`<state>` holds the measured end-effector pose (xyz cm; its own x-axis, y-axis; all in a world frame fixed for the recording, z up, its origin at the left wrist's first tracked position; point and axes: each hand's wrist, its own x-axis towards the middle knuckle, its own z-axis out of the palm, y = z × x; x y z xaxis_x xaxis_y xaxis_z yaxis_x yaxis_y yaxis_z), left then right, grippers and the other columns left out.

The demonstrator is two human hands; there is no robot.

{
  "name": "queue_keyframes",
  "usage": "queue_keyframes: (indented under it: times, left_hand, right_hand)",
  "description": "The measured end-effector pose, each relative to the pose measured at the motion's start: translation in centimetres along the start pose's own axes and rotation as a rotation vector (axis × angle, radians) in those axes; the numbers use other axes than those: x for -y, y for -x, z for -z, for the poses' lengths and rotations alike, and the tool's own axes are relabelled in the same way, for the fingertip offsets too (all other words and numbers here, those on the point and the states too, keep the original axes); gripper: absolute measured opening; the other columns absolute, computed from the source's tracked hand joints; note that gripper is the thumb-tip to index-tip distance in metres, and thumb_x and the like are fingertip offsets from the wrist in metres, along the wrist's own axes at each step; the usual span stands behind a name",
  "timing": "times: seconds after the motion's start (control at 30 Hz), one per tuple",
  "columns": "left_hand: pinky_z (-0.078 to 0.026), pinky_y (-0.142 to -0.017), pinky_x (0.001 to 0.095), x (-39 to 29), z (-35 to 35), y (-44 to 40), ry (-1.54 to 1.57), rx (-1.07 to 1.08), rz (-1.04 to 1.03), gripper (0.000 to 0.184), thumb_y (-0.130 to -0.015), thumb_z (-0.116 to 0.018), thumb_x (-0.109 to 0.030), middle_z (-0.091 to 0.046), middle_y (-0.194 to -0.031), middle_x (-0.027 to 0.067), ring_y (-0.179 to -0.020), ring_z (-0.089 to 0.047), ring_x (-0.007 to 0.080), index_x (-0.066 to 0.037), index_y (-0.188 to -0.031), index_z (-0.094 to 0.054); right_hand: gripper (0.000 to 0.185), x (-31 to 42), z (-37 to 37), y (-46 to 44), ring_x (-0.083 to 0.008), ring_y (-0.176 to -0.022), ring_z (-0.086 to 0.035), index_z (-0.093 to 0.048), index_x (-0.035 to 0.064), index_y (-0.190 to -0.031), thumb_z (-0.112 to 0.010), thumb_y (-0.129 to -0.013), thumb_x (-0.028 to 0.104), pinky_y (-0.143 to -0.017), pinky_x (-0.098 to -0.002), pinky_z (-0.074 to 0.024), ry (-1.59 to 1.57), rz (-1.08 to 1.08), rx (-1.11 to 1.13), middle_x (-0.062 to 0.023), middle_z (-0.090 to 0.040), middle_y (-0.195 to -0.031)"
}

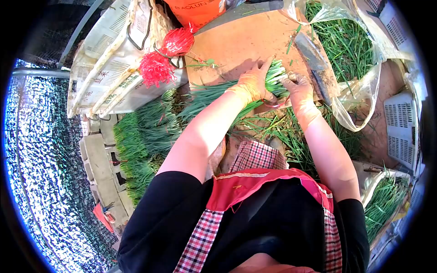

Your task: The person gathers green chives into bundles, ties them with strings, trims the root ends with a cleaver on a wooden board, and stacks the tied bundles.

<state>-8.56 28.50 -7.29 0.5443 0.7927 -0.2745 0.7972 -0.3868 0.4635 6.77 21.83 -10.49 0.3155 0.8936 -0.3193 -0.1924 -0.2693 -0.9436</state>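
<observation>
A bunch of Chinese chives (275, 77) lies across the board, white stem ends to the right and green leaves trailing left. My left hand (253, 84), in a thin yellowish glove, presses round the bunch from above near the stems. At the stem ends is my gloved right hand (299, 92), thumb and fingers pinched together. A thin red tie (276, 105) loops under the bunch and runs up to the right fingers, which partly hide its end. A broad-bladed cleaver (311, 53) lies right of my hands, its dark handle pointing toward me.
Red ties (157, 68) hang from a wire beside white plastic crates (104, 79) on the left. Tied chive bunches (145, 136) stack below them. A plastic bag (357, 113) borders loose greens at the right. Chive scraps (300, 141) cover the ground before me; an orange bag (195, 11) stands behind.
</observation>
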Motion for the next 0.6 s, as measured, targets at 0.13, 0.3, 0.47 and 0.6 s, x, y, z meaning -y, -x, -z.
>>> queue_keyframes:
  times: [0.13, 0.3, 0.47, 0.6]
  left_hand:
    - [-0.038, -0.1, 0.0412, 0.5, -0.4, -0.2, 0.029, -0.024, -0.031, 0.128, -0.04, -0.087, -0.033, -0.028, -0.142, 0.0234, -0.122, -0.042, 0.0396, -0.017, -0.145, -0.015]
    - [-0.036, -0.101, 0.0368, 0.0, 0.2, 0.0, 0.071, -0.007, -0.025, 0.124, -0.041, -0.087, -0.027, -0.033, -0.136, 0.0275, -0.122, -0.04, 0.039, -0.007, -0.143, -0.019]
    - [-0.037, -0.099, 0.0366, 2.1, -0.7, -1.0, 0.128, -0.026, -0.141, 0.126, -0.043, -0.088, -0.033, -0.039, -0.131, 0.0284, -0.119, -0.043, 0.0381, -0.007, -0.143, -0.016]
    - [-0.031, -0.105, 0.0337, -0.4, 4.5, 0.5, 0.014, 0.238, -0.128, 0.138, -0.04, -0.088, -0.04, -0.032, -0.136, 0.0323, -0.125, -0.038, 0.0369, 0.003, -0.142, -0.007]
  right_hand:
    - [0.031, -2.3, 0.0, -1.1, -0.0134, -0.081, -0.058, -0.06, -0.0013, -0.105, -0.068, -0.076, 0.005, -0.072, -0.0258, -0.0464, -0.266, -0.013, -0.01, -0.0072, -0.063, -0.093]
    - [0.029, -1.5, 0.3, -1.3, -0.0138, -0.081, -0.058, -0.061, 0.0006, -0.104, -0.067, -0.076, 0.003, -0.073, -0.0252, -0.0468, -0.301, -0.148, 0.007, -0.0067, -0.063, -0.092]
    - [0.017, -0.2, 3.3, -0.5, -0.0114, -0.081, -0.058, -0.063, 0.0037, -0.097, -0.06, -0.084, 0.014, -0.072, -0.0236, -0.0449, -0.278, 0.057, -0.075, -0.0036, -0.064, -0.091]
    - [0.046, 0.3, 3.6, 4.7, -0.0106, -0.07, -0.055, -0.058, 0.0001, -0.105, -0.063, -0.084, 0.042, -0.061, -0.0237, -0.0456, 0.329, -0.15, 0.265, -0.0045, -0.063, -0.088]
